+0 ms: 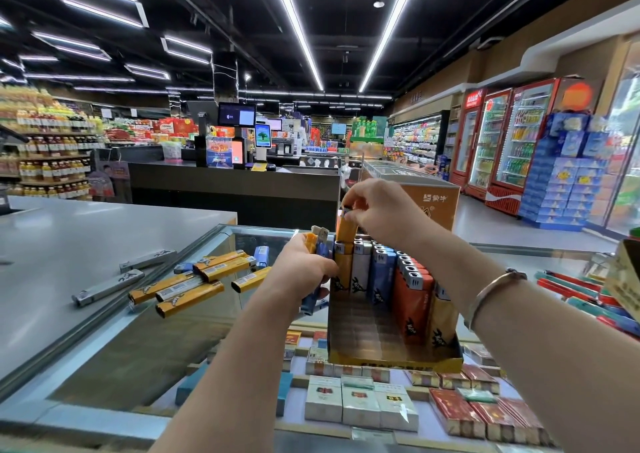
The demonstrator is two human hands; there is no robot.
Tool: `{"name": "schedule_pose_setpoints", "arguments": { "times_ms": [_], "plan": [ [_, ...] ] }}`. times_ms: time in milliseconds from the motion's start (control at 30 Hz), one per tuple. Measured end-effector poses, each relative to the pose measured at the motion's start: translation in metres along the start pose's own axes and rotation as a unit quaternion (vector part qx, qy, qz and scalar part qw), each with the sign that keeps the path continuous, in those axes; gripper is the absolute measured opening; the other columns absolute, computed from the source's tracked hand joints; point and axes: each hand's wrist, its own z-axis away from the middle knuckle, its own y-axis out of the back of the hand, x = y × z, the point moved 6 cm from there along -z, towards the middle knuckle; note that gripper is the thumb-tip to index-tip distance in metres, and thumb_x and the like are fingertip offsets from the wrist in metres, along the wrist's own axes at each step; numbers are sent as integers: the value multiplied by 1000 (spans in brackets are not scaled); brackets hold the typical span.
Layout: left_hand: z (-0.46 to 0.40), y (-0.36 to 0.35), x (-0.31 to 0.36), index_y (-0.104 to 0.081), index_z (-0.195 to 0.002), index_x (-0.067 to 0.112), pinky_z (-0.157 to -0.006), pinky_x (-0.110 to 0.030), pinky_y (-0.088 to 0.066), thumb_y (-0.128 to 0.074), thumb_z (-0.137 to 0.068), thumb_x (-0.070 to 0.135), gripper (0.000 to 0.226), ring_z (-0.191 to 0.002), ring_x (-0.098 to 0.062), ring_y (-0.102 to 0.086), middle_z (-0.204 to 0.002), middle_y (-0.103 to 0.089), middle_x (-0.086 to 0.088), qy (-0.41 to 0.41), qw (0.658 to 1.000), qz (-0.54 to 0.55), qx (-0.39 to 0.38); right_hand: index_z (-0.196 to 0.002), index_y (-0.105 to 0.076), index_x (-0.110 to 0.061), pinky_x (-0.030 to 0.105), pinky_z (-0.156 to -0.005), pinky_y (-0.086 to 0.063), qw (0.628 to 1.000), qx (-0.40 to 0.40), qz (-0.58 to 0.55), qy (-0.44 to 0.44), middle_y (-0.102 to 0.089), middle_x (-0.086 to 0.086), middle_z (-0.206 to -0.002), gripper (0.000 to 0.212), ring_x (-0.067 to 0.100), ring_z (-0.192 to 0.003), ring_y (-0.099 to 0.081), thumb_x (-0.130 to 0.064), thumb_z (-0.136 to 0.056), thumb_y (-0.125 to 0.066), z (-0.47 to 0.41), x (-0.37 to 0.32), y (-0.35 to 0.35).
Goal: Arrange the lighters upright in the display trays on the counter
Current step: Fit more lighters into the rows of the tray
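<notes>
The right hand (pixel 377 210) pinched a yellow lighter (pixel 346 231) by its cap, lowering it upright into the yellow display tray (pixel 398 361), at the back-left corner toward eleven o'clock. The left hand (pixel 304 265) gripped a bundle of spare lighters (pixel 320 244) just beside the tray. More loose lighters (pixel 194 286) lay on the glass counter (pixel 114 359) toward nine o'clock. Seating this one looked to be the step in hand; next, the right hand would likely need another from the bundle.

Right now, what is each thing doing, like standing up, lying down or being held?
Right hand: pinches a yellow lighter by its top.
Yellow lighter: upright, going into the tray's back row.
Left hand: grips a bunch of lighters.
Bunch of lighters: held, yellow and blue.
Tray: partly filled, lighters upright.
Loose lighters: lying flat on the counter.
Counter: glass top, packs underneath.
</notes>
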Motion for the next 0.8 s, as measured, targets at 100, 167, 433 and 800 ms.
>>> {"name": "schedule_pose_setpoints", "arguments": {
  "times_ms": [100, 167, 433, 800],
  "plan": [
    [0, 0, 0, -46, -109, 15, -49, -22, -46, -64, -81, 2, 35, -79, -18, -57, -94, -56, -10, -2, 1000, 1, -1, -99, -69, -6, 36, -81, -53, 996, -81, 36, -27, -65, 11, -99, 17, 21, -88, -59, -3, -87, -58, -3, 4, -23],
    [0, 1, 0, -47, -108, 13, -47, -21, -45, -63, -81, 1, 34, -78, -18, -57, -92, -56, -11, -7, 1000, 4, -3, -97, -69, -8, 40, -83, -52, 995, -77, 46, -48, -64, 12, -100, 18, 24, -91, -59, -1, -85, -58, -5, 7, -28],
    [1, 0, 0, -48, -90, 19, -40, -16, -43, -63, -81, 2, 25, -73, -16, -57, -85, -57, -8, -9, 1000, 14, -1, -82, -68, -10, 36, -74, -56, 993, -101, 48, -38, -62, 10, -92, 22, 24, -83, -60, 8, -82, -56, -7, 7, -24],
    [1, 0, 0, -47, -96, 19, -42, -17, -45, -63, -82, 4, 26, -76, -15, -59, -89, -58, -7, -10, 1000, 15, -2, -77, -64, -9, 36, -69, -55, 991, -121, 60, -3, -60, 7, -82, 22, 23, -78, -59, 9, -80, -51, -6, 1, -26]
  ]
}}
